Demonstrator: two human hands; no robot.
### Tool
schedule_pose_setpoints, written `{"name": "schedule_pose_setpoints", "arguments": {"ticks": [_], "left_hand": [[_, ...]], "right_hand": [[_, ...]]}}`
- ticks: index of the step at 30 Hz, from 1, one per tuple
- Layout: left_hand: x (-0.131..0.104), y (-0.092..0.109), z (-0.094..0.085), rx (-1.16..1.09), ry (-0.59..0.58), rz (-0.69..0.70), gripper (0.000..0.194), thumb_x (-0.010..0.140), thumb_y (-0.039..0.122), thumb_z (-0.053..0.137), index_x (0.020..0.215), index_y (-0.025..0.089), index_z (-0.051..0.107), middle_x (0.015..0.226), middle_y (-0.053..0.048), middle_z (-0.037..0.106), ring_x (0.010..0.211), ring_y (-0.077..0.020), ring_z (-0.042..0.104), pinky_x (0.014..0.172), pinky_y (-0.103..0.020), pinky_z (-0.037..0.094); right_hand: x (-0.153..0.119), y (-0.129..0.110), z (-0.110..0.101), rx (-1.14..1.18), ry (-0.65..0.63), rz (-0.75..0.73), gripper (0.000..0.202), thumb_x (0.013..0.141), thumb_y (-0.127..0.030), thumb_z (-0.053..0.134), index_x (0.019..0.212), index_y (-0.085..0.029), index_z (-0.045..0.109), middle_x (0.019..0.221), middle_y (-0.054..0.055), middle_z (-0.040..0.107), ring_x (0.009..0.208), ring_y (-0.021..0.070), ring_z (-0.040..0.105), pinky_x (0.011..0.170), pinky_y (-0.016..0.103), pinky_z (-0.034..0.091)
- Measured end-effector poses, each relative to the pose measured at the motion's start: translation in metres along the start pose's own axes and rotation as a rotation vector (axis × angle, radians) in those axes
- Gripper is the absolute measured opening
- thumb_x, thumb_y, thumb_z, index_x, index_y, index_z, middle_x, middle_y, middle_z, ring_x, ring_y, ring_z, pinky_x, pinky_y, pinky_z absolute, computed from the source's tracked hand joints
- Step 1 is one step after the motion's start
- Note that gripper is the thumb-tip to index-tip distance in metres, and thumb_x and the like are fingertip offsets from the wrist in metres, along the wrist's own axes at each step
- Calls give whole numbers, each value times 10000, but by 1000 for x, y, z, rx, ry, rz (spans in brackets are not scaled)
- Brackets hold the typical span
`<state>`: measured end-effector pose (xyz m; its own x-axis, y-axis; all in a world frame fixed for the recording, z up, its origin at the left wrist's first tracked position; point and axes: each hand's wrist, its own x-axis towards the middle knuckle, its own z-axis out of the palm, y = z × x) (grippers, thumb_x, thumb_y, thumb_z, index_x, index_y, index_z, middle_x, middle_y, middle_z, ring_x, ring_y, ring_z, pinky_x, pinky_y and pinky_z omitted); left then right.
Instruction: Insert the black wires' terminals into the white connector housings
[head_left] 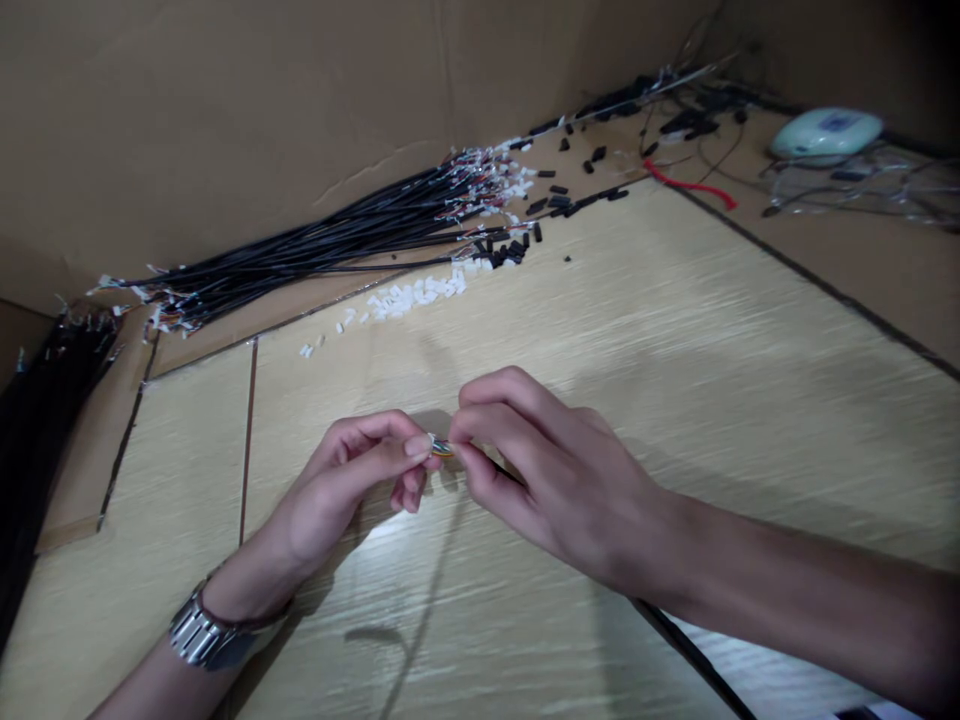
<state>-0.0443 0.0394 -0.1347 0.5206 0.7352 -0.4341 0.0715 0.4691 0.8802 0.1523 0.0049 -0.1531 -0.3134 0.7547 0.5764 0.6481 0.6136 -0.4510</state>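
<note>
My left hand [360, 470] pinches a small white connector [433, 443] between thumb and forefinger, most of it covered by the fingertips. Thin coloured wires [442, 449] run from it toward my right hand [547, 470]. Those right fingers are closed around the end of a black cable [694, 650], where the wires meet the sheath. Passing under my right palm and wrist, the cable leaves toward the bottom edge. Both hands hover over the pale wooden table [720, 400]. What lies between the right fingertips is partly hidden.
Behind the hands lie loose white connectors [412, 293] and short black sleeves [510, 250]. A bundle of black cables [322, 235] rests on cardboard at the back, another bundle [60, 390] at left. At right are a red cord [694, 186] and a pale rounded device [825, 133].
</note>
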Motion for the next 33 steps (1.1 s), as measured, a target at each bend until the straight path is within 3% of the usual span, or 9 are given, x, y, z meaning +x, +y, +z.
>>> {"name": "schedule_pose_setpoints", "arguments": {"ticks": [4, 10, 19, 24, 28, 33], "left_hand": [[1, 1, -2, 25, -10, -8, 171, 873, 289, 675, 755, 170, 712, 587, 24, 621, 556, -70, 540, 565, -175, 422], [1, 5, -3, 30, -55, -19, 166, 859, 292, 677, 751, 177, 728, 616, 10, 642, 564, -79, 555, 576, -186, 428], [2, 9, -4, 27, -90, -57, 127, 836, 238, 682, 743, 167, 729, 632, -3, 653, 579, -96, 572, 583, -203, 443], [2, 6, -4, 37, -73, -24, 147, 850, 258, 681, 747, 156, 708, 640, -2, 647, 584, -95, 567, 570, -197, 452], [3, 2, -5, 19, -58, -4, 185, 861, 297, 681, 749, 150, 675, 657, 0, 633, 579, -96, 565, 553, -199, 460], [3, 2, -3, 64, -82, 3, 199, 873, 308, 670, 761, 143, 675, 625, 3, 607, 567, -95, 550, 548, -203, 444]], "right_hand": [[-1, 2, -1, -51, -41, -36, 92, 970, -171, 452, 969, -157, 544, 975, 48, 595, 688, 120, 612, 421, 240, 402], [1, 3, -3, -93, -87, -118, 124, 963, -116, 431, 1003, -130, 547, 969, 69, 598, 707, 134, 586, 469, 267, 431], [-3, 1, 1, -74, -146, -115, 117, 958, -108, 439, 1000, -144, 542, 974, 64, 596, 701, 149, 580, 488, 280, 413], [-1, 3, 1, 234, -93, 59, 63, 953, -125, 505, 980, -151, 556, 923, 26, 591, 705, 109, 579, 555, 234, 443], [4, 4, -2, 479, -86, 235, 134, 936, -129, 542, 1061, -160, 578, 918, 9, 595, 614, 63, 529, 570, 205, 448], [5, 5, -2, 539, -116, 197, 134, 896, -122, 598, 1007, -193, 626, 952, 24, 597, 686, 88, 561, 550, 203, 439]]}}
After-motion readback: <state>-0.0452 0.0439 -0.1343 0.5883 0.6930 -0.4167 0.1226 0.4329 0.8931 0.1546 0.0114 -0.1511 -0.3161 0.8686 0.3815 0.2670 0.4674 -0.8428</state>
